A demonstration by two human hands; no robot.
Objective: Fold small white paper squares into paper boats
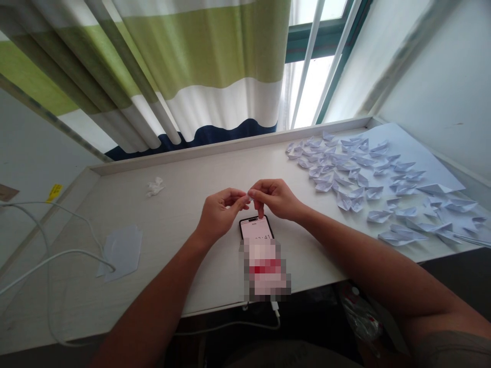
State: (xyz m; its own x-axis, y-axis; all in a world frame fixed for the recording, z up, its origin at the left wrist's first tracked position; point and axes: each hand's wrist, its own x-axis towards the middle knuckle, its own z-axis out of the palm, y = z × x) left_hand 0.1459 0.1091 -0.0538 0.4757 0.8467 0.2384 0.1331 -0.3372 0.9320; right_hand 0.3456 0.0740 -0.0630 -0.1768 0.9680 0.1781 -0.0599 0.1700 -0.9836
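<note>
1. We hold both hands together above the bench (192, 176), near its middle, with the fingertips almost meeting.
2. Left hand (222, 212): thumb and forefinger pinched on a tiny whitish piece (249, 197). The fingers mostly hide it, so we cannot tell its shape.
3. Right hand (278, 199): thumb and forefinger pinched on the same piece from the other side; one finger points down near the smartphone's top edge.
4. Smartphone (258, 228): face up, just nearer to us than the hands, lower screen pixelated; a charging cable (275, 308) runs from its bottom end.
5. To our right, many folded paper boats (350, 199) lie crowded together, some beside a large white sheet (416, 153).
6. To our left, well apart from the hands, we record a crumpled white wad (155, 187) and overlapping paper slips (125, 250), with a white cable (63, 259) lying across the slips.
</note>
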